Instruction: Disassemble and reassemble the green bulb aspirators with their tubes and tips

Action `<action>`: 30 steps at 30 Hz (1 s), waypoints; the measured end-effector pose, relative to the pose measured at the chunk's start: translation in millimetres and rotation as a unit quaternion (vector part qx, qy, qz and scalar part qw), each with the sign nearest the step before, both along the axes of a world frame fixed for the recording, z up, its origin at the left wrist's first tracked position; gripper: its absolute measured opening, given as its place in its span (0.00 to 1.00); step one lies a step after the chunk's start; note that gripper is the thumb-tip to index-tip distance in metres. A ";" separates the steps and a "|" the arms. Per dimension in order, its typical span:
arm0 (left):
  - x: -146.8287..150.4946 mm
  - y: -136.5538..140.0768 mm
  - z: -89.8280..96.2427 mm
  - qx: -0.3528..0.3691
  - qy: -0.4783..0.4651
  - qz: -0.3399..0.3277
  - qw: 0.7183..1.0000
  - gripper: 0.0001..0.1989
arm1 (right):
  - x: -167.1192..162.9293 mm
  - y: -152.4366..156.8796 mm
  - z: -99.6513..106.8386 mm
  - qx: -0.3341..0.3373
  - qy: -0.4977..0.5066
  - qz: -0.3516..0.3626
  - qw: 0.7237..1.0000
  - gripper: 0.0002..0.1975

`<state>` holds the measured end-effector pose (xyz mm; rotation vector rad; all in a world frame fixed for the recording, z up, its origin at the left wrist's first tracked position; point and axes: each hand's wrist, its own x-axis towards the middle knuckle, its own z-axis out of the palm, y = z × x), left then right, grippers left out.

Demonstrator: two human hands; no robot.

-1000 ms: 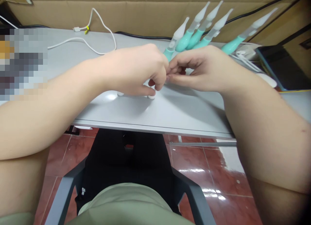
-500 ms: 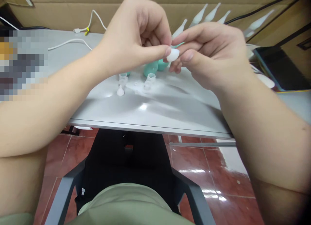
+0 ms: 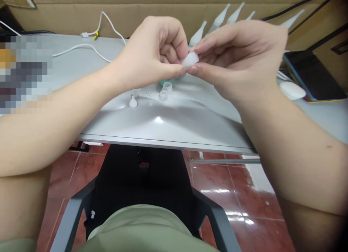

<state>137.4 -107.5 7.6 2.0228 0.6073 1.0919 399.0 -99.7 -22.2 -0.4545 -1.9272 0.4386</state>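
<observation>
Above the table, both hands meet at a small white translucent plastic piece [image 3: 191, 58], cup-like in shape. My left hand [image 3: 163, 50] pinches its left end between thumb and curled fingers. From the other side my right hand [image 3: 236, 52] grips it with thumb below and fingertips above. On the tabletop beneath stand a clear plastic collar [image 3: 166, 89] and a small white funnel-shaped tip [image 3: 133, 102], with a tiny ring [image 3: 150, 94] between them. A green rounded part [image 3: 164, 82] is mostly hidden behind my left hand.
Several white pointed nozzle pieces, one a nozzle [image 3: 198, 34], stand along the cardboard wall [image 3: 81, 16]. A white cable [image 3: 78, 46] lies at the left. At the right are a dark phone [image 3: 317, 76] and a white rounded object [image 3: 292, 90]. The grey table [image 3: 163, 132] ends before my lap.
My right hand has closed in on the white piece, its thumb now pressing it from below. The piece has tilted and shifted slightly left. My left hand has lowered a little.
</observation>
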 end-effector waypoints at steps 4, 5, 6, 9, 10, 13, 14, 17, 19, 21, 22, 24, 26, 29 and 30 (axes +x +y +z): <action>0.3 -3.4 4.3 -0.006 0.019 -0.001 1.000 0.22 | 3.4 2.4 1.0 0.036 -0.020 -0.012 0.999 0.19; 0.0 -3.9 5.0 -0.006 0.030 0.001 1.000 0.23 | 4.3 3.4 1.3 0.045 -0.020 -0.009 0.999 0.19; -0.2 -4.3 5.4 -0.004 0.036 0.004 0.999 0.24 | 5.1 4.2 1.4 0.051 -0.019 -0.006 0.998 0.19; -1.5 -5.1 6.0 -0.001 0.036 0.011 0.999 0.24 | 5.8 5.8 1.1 0.061 -0.017 -0.005 0.998 0.21; -2.1 -5.6 6.3 -0.002 0.037 0.013 0.999 0.23 | 5.7 6.0 0.6 0.060 -0.016 -0.010 0.998 0.20; -4.4 -8.1 8.2 -0.002 0.053 0.021 0.998 0.18 | 4.6 6.1 -0.8 0.049 -0.010 -0.029 0.998 0.19; -5.0 -8.9 8.8 0.002 0.056 0.024 0.998 0.17 | 4.1 5.9 -1.1 0.043 -0.010 -0.037 0.998 0.20; -5.2 -9.1 9.2 0.012 0.067 0.033 0.997 0.15 | 2.0 5.1 -1.3 0.029 -0.015 -0.056 0.998 0.24; -4.1 -6.5 7.5 0.036 0.055 0.034 0.997 0.15 | -0.1 4.2 -1.5 0.018 -0.012 -0.064 0.998 0.26; -2.9 -2.5 4.6 0.062 0.047 0.026 0.997 0.16 | -2.4 3.5 -2.1 0.003 -0.002 -0.057 0.998 0.29; -2.5 -0.3 2.9 0.074 0.047 0.025 0.996 0.17 | -3.5 3.4 -2.7 -0.010 0.002 -0.052 0.999 0.31; -2.1 3.3 -0.3 0.087 0.062 0.026 0.994 0.16 | -5.0 3.9 -4.0 -0.044 -0.004 -0.049 0.998 0.35; -2.0 5.3 -2.9 0.105 0.070 0.029 0.992 0.16 | -5.5 5.2 -5.0 -0.072 -0.023 -0.055 0.996 0.36; -1.8 4.6 -4.3 0.114 0.054 0.033 0.991 0.22 | -5.7 6.0 -5.1 -0.062 -0.024 -0.039 0.997 0.38; -1.9 3.6 -4.0 0.109 0.050 0.032 0.992 0.23 | -5.8 5.0 -4.6 -0.057 -0.017 -0.036 0.998 0.39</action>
